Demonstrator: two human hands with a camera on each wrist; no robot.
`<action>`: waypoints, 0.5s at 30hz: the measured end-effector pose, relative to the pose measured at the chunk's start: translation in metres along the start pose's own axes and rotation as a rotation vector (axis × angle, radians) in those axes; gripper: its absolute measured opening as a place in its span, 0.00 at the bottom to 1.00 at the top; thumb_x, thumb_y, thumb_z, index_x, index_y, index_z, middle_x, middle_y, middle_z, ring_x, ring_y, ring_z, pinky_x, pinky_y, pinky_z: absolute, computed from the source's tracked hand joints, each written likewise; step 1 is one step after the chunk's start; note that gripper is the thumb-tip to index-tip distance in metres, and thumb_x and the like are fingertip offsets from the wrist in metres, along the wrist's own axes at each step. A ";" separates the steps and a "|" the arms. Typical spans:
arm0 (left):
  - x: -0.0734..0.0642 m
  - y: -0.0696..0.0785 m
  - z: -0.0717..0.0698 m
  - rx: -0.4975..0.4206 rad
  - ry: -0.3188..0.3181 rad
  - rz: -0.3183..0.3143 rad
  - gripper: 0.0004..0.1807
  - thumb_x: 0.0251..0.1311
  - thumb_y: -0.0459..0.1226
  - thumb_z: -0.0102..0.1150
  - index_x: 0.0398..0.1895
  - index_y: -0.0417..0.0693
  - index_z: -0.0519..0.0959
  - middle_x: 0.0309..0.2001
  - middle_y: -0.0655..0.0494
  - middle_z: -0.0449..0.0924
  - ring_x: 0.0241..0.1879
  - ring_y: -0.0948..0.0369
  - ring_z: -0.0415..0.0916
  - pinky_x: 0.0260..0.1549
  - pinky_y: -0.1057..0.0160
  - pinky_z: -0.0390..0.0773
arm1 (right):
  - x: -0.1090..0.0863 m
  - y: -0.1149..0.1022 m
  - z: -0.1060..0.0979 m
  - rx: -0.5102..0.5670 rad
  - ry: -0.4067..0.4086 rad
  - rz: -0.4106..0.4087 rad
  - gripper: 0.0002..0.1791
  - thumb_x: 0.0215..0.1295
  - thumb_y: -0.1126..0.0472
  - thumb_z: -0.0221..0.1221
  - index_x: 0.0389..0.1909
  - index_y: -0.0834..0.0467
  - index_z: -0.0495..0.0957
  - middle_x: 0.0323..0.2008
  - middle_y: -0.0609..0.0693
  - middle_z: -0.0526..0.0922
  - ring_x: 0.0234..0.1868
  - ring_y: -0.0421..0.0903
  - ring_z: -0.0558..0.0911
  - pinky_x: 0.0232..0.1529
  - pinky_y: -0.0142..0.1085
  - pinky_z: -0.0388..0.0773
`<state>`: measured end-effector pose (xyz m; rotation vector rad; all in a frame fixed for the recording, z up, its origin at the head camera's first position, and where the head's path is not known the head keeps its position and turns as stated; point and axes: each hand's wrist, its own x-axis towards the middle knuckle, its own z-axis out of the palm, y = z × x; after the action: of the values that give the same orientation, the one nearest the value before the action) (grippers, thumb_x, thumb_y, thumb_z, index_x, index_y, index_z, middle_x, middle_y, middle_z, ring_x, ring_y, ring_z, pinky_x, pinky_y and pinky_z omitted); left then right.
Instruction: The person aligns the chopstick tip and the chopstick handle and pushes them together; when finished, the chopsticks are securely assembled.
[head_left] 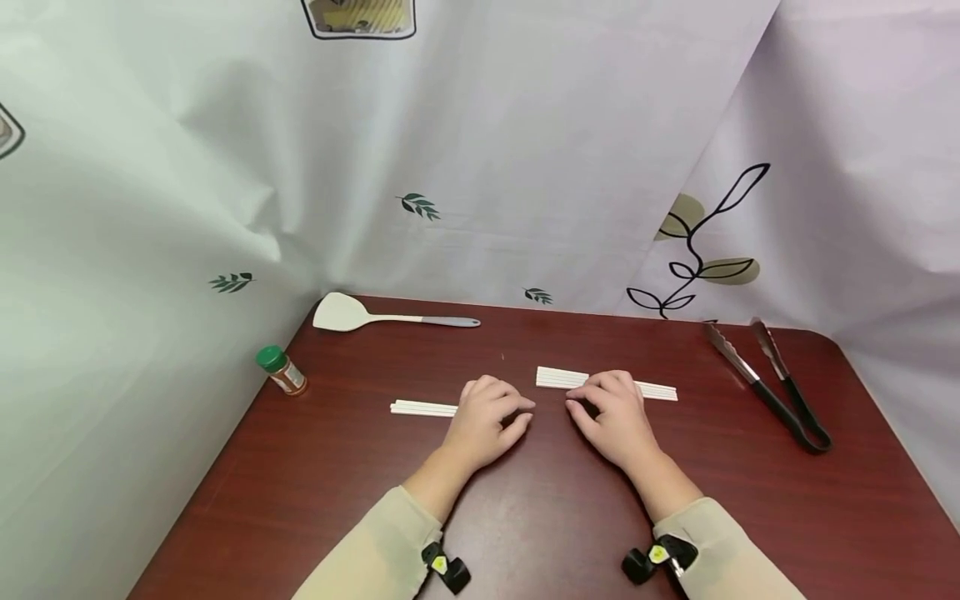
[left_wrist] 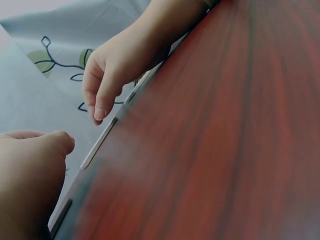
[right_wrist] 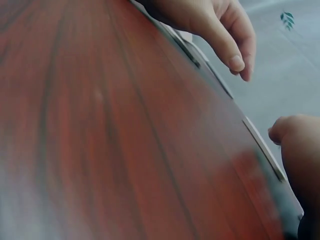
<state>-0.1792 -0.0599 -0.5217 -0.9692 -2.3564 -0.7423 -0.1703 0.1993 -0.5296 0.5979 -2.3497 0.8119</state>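
On the red-brown table (head_left: 540,508): spatula (head_left: 360,315), jar (head_left: 287,377), tongs (head_left: 776,407), two groups of white sticks (head_left: 561,378), perhaps chopsticks.

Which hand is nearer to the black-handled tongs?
Right. In the head view, the right hand is left of the tongs; the left hand is farther left.

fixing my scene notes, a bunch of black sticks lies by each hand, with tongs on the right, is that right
Not the colour: in the head view, the left bunch by the left hand and the right bunch by the right hand are white. The rest stands.
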 end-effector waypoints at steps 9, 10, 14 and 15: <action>-0.023 -0.026 -0.023 0.015 0.109 0.001 0.06 0.59 0.39 0.75 0.40 0.56 0.91 0.38 0.63 0.85 0.44 0.56 0.79 0.42 0.50 0.75 | 0.009 -0.020 0.017 -0.008 -0.077 -0.010 0.04 0.60 0.58 0.75 0.36 0.49 0.91 0.38 0.45 0.83 0.49 0.55 0.76 0.49 0.56 0.69; -0.025 -0.028 -0.026 0.015 0.113 -0.008 0.06 0.59 0.39 0.75 0.40 0.56 0.92 0.38 0.63 0.86 0.43 0.56 0.78 0.42 0.50 0.75 | 0.010 -0.023 0.019 -0.015 -0.089 -0.010 0.04 0.61 0.58 0.75 0.36 0.49 0.91 0.38 0.45 0.83 0.49 0.55 0.76 0.50 0.56 0.69; -0.034 -0.037 -0.037 0.009 0.116 -0.043 0.06 0.59 0.38 0.74 0.40 0.55 0.92 0.38 0.62 0.86 0.43 0.55 0.78 0.41 0.49 0.74 | 0.015 -0.031 0.025 -0.030 -0.131 -0.016 0.04 0.63 0.57 0.74 0.37 0.49 0.91 0.39 0.46 0.83 0.49 0.55 0.76 0.52 0.57 0.69; -0.036 -0.039 -0.040 0.007 0.118 -0.052 0.06 0.59 0.38 0.74 0.40 0.55 0.92 0.38 0.62 0.86 0.43 0.55 0.78 0.40 0.49 0.74 | 0.016 -0.034 0.027 -0.029 -0.137 -0.016 0.03 0.63 0.57 0.73 0.37 0.49 0.91 0.39 0.46 0.83 0.49 0.54 0.76 0.53 0.57 0.69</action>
<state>-0.1763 -0.1256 -0.5260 -0.8405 -2.2872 -0.7886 -0.1729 0.1536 -0.5234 0.6792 -2.4727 0.7499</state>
